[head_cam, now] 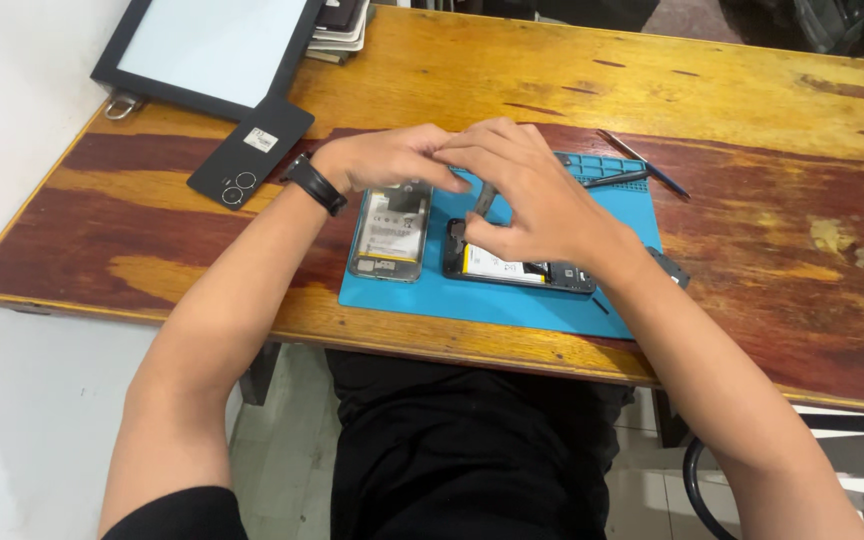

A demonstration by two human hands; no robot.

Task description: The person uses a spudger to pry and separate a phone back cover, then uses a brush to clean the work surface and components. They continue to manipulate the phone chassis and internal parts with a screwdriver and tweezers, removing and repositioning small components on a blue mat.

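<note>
Now both hands meet over two opened phones on a blue mat (512,305) on the desk (732,100). Right hand (537,200) pinches a small dark part (485,199) above the right phone (517,268); left hand (387,160) is curled beside it, above the left phone (389,235), its grip unclear.

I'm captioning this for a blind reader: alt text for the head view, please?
Two hands, left and right, meet over two opened phones on a blue mat, the right pinching a small dark tool. A back cover lies left on the wooden table.
</note>
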